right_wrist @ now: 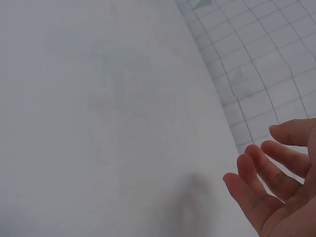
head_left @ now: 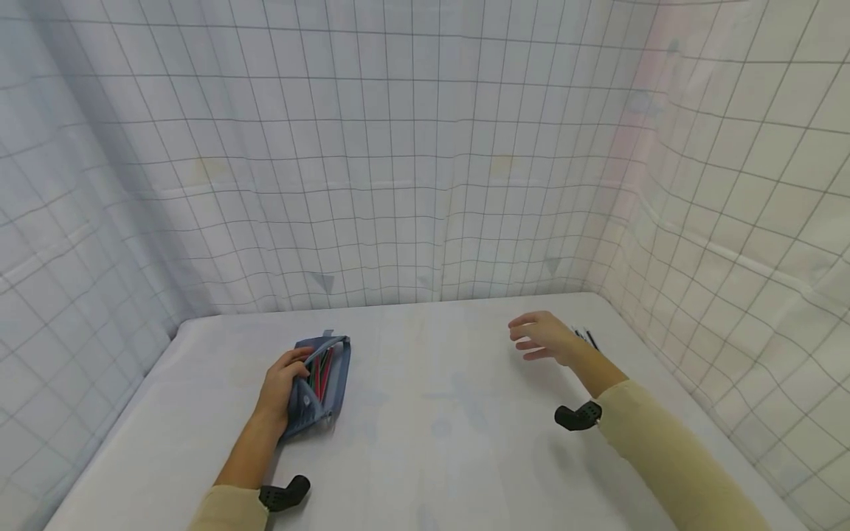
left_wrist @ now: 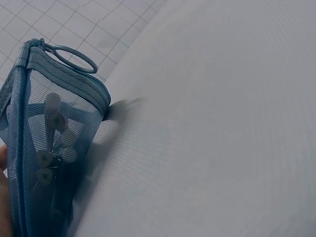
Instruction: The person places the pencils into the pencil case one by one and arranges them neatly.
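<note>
The blue mesh pouch (head_left: 339,382) is set on the left part of the white bench (head_left: 432,383), with its mouth spread open. On the far, left and right sides the bench is enclosed by a gridded white curtain (head_left: 372,162).

The pouch is gripped at its left wall by the left hand (head_left: 282,380), whose fingers are bent over the edge of the mouth. The right hand (head_left: 546,337) is held above the right part of the bench, well apart from the pouch; its fingers are loosely bent and parted, and nothing is held in it.

Several slender red and dark pens (head_left: 324,375) are contained in the pouch, though an exact count cannot be made. A few thin loose sticks (head_left: 590,340), probably pens as well, are found at the far right, just beside the right wrist and partly hidden by it. In the left wrist view, pale round ends (left_wrist: 44,158) are seen through the mesh.

The work is judged to be partway along: one group is already held inside the pouch, while the few at the far right are left outside and untouched. The mouth has not yet been closed.
</note>
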`<state>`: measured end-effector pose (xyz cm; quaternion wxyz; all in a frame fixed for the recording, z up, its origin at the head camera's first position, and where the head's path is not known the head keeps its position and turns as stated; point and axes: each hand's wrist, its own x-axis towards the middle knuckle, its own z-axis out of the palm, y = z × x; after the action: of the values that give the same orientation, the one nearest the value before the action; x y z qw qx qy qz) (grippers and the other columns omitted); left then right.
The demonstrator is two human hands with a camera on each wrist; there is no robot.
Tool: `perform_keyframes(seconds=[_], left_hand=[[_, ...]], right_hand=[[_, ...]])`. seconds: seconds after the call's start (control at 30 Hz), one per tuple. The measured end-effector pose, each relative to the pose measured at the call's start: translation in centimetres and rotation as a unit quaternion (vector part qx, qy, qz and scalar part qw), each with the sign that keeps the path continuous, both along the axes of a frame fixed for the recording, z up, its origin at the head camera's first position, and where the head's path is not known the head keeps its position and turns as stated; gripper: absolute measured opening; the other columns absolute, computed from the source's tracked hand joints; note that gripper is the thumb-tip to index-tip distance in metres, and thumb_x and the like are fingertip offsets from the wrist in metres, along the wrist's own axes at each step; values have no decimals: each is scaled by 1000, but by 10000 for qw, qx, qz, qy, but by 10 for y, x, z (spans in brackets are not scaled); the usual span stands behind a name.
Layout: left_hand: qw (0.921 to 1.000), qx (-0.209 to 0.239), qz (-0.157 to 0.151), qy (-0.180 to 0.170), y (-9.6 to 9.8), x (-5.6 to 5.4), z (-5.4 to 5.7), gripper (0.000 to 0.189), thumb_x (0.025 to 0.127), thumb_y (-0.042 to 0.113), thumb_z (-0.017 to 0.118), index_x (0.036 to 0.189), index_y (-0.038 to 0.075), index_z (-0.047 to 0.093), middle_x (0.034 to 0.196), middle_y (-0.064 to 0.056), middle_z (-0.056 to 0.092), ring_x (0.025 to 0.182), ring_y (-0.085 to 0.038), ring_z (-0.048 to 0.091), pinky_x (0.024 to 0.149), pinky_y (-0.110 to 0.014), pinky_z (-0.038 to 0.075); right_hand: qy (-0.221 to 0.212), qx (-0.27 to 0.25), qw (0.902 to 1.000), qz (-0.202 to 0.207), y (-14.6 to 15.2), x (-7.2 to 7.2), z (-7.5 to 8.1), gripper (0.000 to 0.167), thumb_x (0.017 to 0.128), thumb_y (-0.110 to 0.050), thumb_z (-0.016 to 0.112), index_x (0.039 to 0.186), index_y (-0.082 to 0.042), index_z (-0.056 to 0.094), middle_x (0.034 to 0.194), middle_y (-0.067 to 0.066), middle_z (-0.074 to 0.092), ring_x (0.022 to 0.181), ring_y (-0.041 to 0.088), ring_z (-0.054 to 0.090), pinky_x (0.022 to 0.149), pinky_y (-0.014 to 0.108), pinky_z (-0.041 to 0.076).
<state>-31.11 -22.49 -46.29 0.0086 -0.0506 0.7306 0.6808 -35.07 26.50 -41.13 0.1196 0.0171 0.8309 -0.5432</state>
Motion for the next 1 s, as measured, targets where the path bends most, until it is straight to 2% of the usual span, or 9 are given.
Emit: perform_keyframes(seconds=[0.33, 0.57, 0.73, 1.0], left_hand=[[10000, -32, -22, 74, 0, 1, 0, 58, 94, 4, 41, 152, -3, 41, 154, -20, 38, 128, -28, 34, 103, -36, 23], [9998, -110, -35, 131, 0, 0, -1, 58, 94, 4, 41, 152, -3, 42, 153, -21, 38, 126, -28, 35, 101, -36, 24], [9999, -71, -64, 117, -1, 0, -3, 58, 95, 4, 41, 153, -2, 41, 154, -20, 38, 127, -28, 35, 102, -36, 25], [9998, 82, -102, 142, -2, 1, -2, 58, 94, 2, 41, 152, -4, 41, 152, -19, 40, 125, -25, 38, 99, -30, 29]], right_hand=[[244, 421, 9983, -322, 62, 11, -7, 48, 104, -16, 57, 143, 11, 48, 138, 33, 56, 121, 44, 61, 88, 43, 57], [219, 538, 9969, -537, 89, 19, -14, 49, 105, -17, 55, 144, 12, 46, 136, 32, 56, 111, 37, 64, 83, 40, 58], [228, 654, 9955, -640, 99, 23, -17, 49, 105, -16, 55, 144, 13, 45, 130, 31, 58, 103, 32, 64, 80, 40, 59], [122, 1032, 9886, -1091, 120, 21, -24, 45, 102, -16, 56, 137, 14, 51, 114, 22, 64, 96, 28, 65, 74, 34, 59]])
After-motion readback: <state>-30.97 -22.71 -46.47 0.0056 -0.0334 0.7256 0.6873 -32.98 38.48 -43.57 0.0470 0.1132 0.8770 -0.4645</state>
